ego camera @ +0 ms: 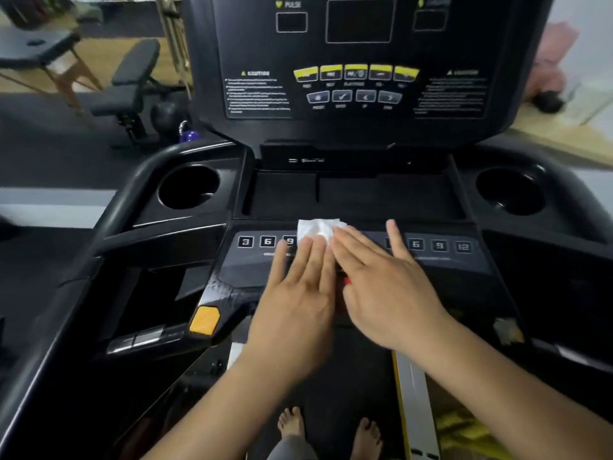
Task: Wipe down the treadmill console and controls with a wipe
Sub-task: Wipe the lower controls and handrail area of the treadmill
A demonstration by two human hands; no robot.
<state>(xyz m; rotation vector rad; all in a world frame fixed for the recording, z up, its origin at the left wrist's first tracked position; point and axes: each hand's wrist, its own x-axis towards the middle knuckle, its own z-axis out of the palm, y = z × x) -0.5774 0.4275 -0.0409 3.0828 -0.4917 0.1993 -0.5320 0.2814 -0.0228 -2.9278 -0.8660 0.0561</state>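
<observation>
A white wipe (317, 230) lies on the lower control strip (252, 260) of the black treadmill console (361, 78), between two rows of numbered buttons. My left hand (300, 293) lies flat with straight fingers, its fingertips pressing the wipe's near edge. My right hand (381, 280) is also flat with fingers spread, its fingertips on the wipe's right side. A bit of red shows under the hands. The upper panel carries dark displays and yellow and grey buttons (356, 74).
Round cup holders sit at the left (188, 187) and right (510, 190), with a shallow tray (351, 194) between them. An orange button (204, 320) is on the left handle. A weight bench (132, 81) stands on the floor at left. My bare feet (328, 429) are on the belt.
</observation>
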